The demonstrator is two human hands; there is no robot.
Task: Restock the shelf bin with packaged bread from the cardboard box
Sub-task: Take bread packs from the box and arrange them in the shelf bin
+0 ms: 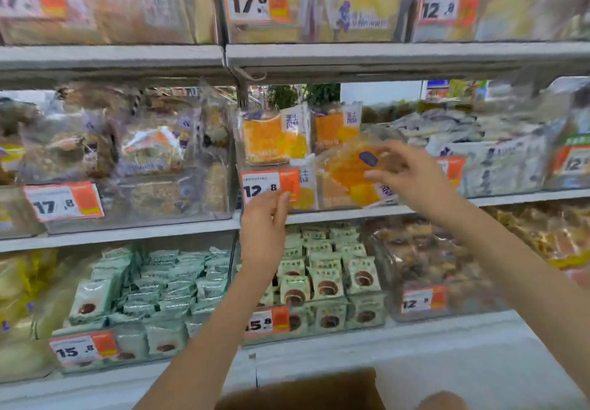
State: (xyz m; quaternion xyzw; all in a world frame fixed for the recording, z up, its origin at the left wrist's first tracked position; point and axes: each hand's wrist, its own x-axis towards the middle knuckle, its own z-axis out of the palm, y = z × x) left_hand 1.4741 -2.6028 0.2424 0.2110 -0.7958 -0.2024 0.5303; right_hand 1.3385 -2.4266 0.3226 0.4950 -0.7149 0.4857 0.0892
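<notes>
A clear shelf bin [332,207] on the middle shelf holds orange-and-white packaged breads; two packs [274,138] stand upright at its back. My right hand [412,176] is raised at the bin's right side, fingers curled round a tilted orange bread pack [348,167] that sits partly inside the bin. My left hand [265,214] rests against the bin's front wall by the "12.8" price tag [269,184], fingers loosely bent and holding nothing. A corner of the brown cardboard box [303,392] shows at the bottom edge; its contents are hidden.
Neighbouring clear bins hold other packs: brown breads [134,160] to the left, grey-white packs [491,151] to the right. The lower shelf carries mint-green cake packs [325,278]. The shelf above [383,55] overhangs the bin opening.
</notes>
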